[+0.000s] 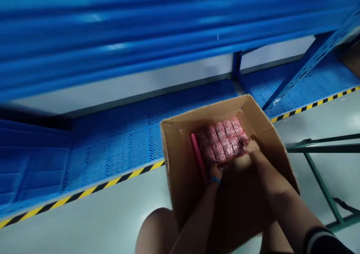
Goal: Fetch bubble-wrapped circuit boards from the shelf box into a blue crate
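Note:
An open cardboard box (180,149) rests against my knees on the floor. Inside lie rows of pink glittery packets (225,139) with a red strip (197,152) along their left side. Both my hands reach down into the box. My left hand (216,171) sits at the near left corner of the packets, its fingers curled and mostly hidden. My right hand (254,149) presses on the near right edge of the packets, fingers bent over them. Whether either hand has a firm hold on the packets is unclear.
Blue metal shelving (126,134) with perforated decks runs along the floor behind the box, edged by yellow-black hazard tape (84,192). A green metal frame (323,149) stands at the right. My bare knee (157,231) is below the box. A brown carton (351,57) sits on the far right shelf.

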### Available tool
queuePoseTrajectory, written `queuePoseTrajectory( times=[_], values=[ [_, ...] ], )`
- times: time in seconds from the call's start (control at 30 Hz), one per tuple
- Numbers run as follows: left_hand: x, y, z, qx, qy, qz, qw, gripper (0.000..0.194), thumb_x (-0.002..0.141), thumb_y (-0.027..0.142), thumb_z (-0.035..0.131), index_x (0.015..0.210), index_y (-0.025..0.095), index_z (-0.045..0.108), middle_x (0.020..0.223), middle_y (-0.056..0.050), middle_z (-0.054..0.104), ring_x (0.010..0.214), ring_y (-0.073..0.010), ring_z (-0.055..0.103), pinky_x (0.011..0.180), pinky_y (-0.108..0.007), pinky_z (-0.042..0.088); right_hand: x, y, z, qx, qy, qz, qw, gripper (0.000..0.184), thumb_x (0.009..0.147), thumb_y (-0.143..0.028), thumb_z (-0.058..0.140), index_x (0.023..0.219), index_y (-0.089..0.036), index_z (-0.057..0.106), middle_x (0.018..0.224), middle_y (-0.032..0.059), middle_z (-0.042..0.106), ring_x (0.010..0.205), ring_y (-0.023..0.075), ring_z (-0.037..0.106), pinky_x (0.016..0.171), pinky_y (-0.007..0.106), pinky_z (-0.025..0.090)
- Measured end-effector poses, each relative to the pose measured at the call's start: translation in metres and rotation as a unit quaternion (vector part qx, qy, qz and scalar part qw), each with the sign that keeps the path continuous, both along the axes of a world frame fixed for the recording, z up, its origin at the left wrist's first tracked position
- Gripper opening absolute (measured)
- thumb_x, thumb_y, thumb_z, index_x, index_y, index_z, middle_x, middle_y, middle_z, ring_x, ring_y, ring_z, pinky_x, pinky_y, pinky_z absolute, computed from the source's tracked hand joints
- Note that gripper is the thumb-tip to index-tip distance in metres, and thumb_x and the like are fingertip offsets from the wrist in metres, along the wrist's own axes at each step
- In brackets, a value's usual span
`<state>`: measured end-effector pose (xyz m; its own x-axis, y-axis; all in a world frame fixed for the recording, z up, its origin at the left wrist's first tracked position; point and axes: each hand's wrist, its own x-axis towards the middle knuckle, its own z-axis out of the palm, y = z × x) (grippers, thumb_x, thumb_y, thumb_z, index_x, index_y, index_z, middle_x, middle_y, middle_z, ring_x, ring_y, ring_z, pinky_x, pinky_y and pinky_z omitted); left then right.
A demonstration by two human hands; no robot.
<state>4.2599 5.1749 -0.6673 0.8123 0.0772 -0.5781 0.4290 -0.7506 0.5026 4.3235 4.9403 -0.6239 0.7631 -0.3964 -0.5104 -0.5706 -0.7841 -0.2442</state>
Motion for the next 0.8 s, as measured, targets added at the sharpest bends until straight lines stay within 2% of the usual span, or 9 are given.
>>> queuePoseTrajectory(
  times=[0.07,0.13,0.27,0.33,0.4,0.5,0.57,0.67,0.8],
  values=[
    [0.016,-0.001,-0.044,0.013,-0.029,0.010,0.999,0.027,0.088,0.031,0.056,0.110,0.014,0.059,0.113,-0.009,0.060,0.103,-0.0214,0.058,0.090,-0.044,0.049,0.015,0.002,-0.040,-0.010,-0.010,0.001,1.000,0.035,0.091,-0.041,0.052,0.112,-0.014,0.057,0.115,0.0090,0.060,0.100,0.0199,0.059,0.088,0.042,0.049],
    [0.030,-0.002,-0.073,0.016,-0.059,0.010,0.998,0.028,0.088,0.028,0.056,0.113,0.015,0.058,0.118,-0.009,0.059,0.109,-0.0224,0.056,0.094,-0.046,0.047,0.024,0.006,-0.071,-0.019,-0.030,0.003,0.999,0.037,0.092,-0.038,0.050,0.119,-0.012,0.054,0.120,0.0128,0.057,0.107,0.0227,0.056,0.092,0.042,0.045],
    [0.055,-0.013,-0.105,0.045,-0.087,0.037,0.995,0.035,0.087,0.025,0.056,0.121,0.015,0.053,0.128,-0.011,0.053,0.118,-0.0245,0.050,0.099,-0.047,0.042,0.030,0.022,-0.112,-0.034,-0.077,-0.002,0.996,0.055,0.090,-0.031,0.046,0.138,-0.004,0.037,0.133,0.0222,0.046,0.122,0.0293,0.043,0.101,0.039,0.034],
    [0.065,-0.026,-0.115,0.083,-0.081,0.077,0.990,0.041,0.087,0.026,0.055,0.126,0.013,0.048,0.130,-0.014,0.051,0.120,-0.0268,0.049,0.100,-0.048,0.040,0.033,0.031,-0.125,-0.050,-0.089,-0.030,0.994,0.066,0.089,-0.036,0.045,0.143,-0.002,0.026,0.138,0.0248,0.038,0.126,0.0336,0.036,0.102,0.042,0.031],
    [0.069,-0.038,-0.122,0.115,-0.078,0.107,0.984,0.051,0.085,0.024,0.055,0.131,0.007,0.042,0.131,-0.020,0.048,0.122,-0.0302,0.046,0.101,-0.049,0.038,0.036,0.037,-0.135,-0.066,-0.090,-0.066,0.992,0.076,0.086,-0.044,0.047,0.143,0.001,0.023,0.136,0.0273,0.036,0.123,0.0376,0.036,0.100,0.047,0.031],
    [0.064,-0.048,-0.129,0.135,-0.093,0.114,0.980,0.069,0.079,0.021,0.056,0.137,-0.005,0.030,0.137,-0.031,0.038,0.128,-0.0353,0.039,0.105,-0.045,0.034,0.041,0.040,-0.146,-0.074,-0.079,-0.100,0.989,0.086,0.080,-0.057,0.052,0.139,0.001,0.029,0.127,0.0274,0.041,0.115,0.0392,0.040,0.094,0.049,0.035],
    [0.057,-0.048,-0.131,0.134,-0.106,0.101,0.980,0.074,0.077,0.021,0.056,0.139,-0.006,0.025,0.141,-0.032,0.033,0.129,-0.0353,0.039,0.104,-0.042,0.035,0.042,0.037,-0.152,-0.070,-0.073,-0.098,0.990,0.083,0.078,-0.063,0.052,0.136,-0.004,0.037,0.123,0.0251,0.043,0.113,0.0380,0.042,0.090,0.048,0.037],
    [0.051,-0.034,-0.128,0.129,-0.122,0.085,0.980,0.069,0.078,0.023,0.055,0.138,-0.001,0.032,0.139,-0.027,0.039,0.125,-0.0326,0.045,0.102,-0.038,0.038,0.042,0.030,-0.158,-0.066,-0.075,-0.062,0.993,0.074,0.079,-0.065,0.050,0.129,-0.010,0.045,0.121,0.0213,0.044,0.112,0.0353,0.042,0.090,0.044,0.038],
    [0.051,0.000,-0.120,0.148,-0.142,0.100,0.974,0.043,0.085,0.027,0.046,0.124,0.011,0.054,0.119,-0.017,0.055,0.115,-0.0286,0.051,0.099,-0.038,0.039,0.043,0.024,-0.155,-0.076,-0.086,-0.008,0.993,0.072,0.082,-0.060,0.051,0.127,-0.004,0.047,0.118,0.0230,0.046,0.110,0.0362,0.042,0.091,0.044,0.036]
  ],
)
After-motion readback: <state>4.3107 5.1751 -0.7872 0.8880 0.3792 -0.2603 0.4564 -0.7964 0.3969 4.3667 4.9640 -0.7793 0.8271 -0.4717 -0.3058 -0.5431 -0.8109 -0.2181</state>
